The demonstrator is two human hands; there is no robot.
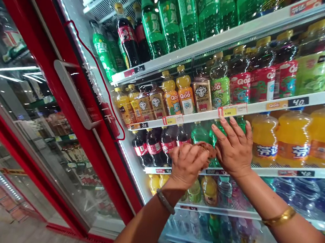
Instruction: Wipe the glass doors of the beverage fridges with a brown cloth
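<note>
My left hand (187, 161) is closed around a crumpled brown cloth (209, 151), part of it hidden under the fingers. It is in front of the shelf of dark cola bottles (168, 139). My right hand (234, 148) is open with fingers spread and holds nothing. Its fingertips reach up to just below the shelf edge that carries a yellow price tag (229, 112); whether they touch it I cannot tell. Behind both hands stand green bottles (200, 132), partly covered. Orange soda bottles (293, 137) are to the right of my right hand.
Large green bottles (188, 12) fill the top shelf of the lit cooler. Juice bottles (184, 91) and gold cans line the shelf below. At left is a red-framed glass door (38, 35) with a white handle (71, 92). More bottles (209, 188) stand on lower shelves.
</note>
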